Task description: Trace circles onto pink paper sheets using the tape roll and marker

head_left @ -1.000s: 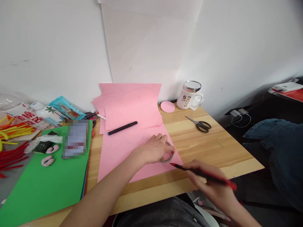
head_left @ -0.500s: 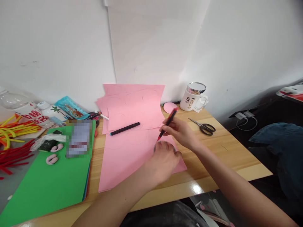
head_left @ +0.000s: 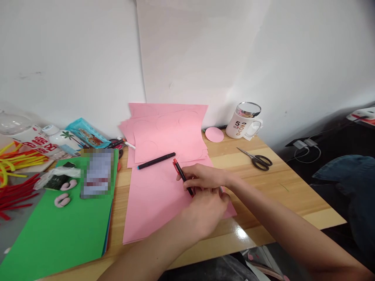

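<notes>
My right hand [head_left: 202, 176] is closed round a black pen with red parts [head_left: 181, 171], whose upper end leans away to the left; its tip is hidden behind my left hand. My left hand [head_left: 203, 212] presses down with bent fingers on a round, grey-rimmed object [head_left: 221, 190], mostly covered, on the pink paper [head_left: 155, 210]. Several pink sheets lie one over another, and faint circles are drawn on the upper one [head_left: 166, 136]. A black marker with a blue end [head_left: 156, 160] rests across them, left of the pen.
Black-handled scissors [head_left: 259, 160] lie to the right, below a white mug [head_left: 241, 127] and a cut pink circle [head_left: 214, 134]. Green sheets [head_left: 76, 230] on the left carry a blurred phone-like rectangle [head_left: 96, 171]. Bottles and red and yellow fuzzy sticks [head_left: 22, 191] are at far left.
My right hand has moved left and down with the pen, from the far right of the round object to its upper left side, now overlapping my left hand. The pen now tilts left.
</notes>
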A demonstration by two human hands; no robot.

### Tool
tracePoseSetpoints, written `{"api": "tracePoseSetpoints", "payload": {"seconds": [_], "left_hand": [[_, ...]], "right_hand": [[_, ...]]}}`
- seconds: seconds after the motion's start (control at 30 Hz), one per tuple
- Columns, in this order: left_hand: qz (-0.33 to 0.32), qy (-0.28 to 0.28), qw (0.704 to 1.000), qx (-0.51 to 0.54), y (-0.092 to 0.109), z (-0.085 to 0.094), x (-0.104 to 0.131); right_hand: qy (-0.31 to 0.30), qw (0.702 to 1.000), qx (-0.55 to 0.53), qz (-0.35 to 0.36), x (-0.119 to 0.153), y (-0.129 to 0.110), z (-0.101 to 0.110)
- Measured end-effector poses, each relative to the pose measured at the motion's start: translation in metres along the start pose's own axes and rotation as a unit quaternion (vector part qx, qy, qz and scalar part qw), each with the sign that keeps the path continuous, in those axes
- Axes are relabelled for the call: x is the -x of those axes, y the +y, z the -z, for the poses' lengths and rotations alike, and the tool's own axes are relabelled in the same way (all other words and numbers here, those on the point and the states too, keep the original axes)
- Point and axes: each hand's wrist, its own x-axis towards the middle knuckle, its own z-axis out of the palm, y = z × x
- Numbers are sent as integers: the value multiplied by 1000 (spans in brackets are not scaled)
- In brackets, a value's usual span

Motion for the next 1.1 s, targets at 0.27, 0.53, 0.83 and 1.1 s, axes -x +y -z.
{"api": "tracePoseSetpoints", "payload": {"seconds": [0.27,0.53,0.83,1.1], "left_hand": [[11,12,1000,-20,1,-7,-5],[-7,11,998,-63,-1,-5,-3],[-15,-16,998,-60,-2,11,2],[-29,37,999,-11,-9,0,2]], "right_hand": [[28,999,24,-20,-9,0,1],[161,983,24,-80,-8,15,13],[306,940,18,-150,16,46,18],[346,926,4,-154,42,58,20]]}}
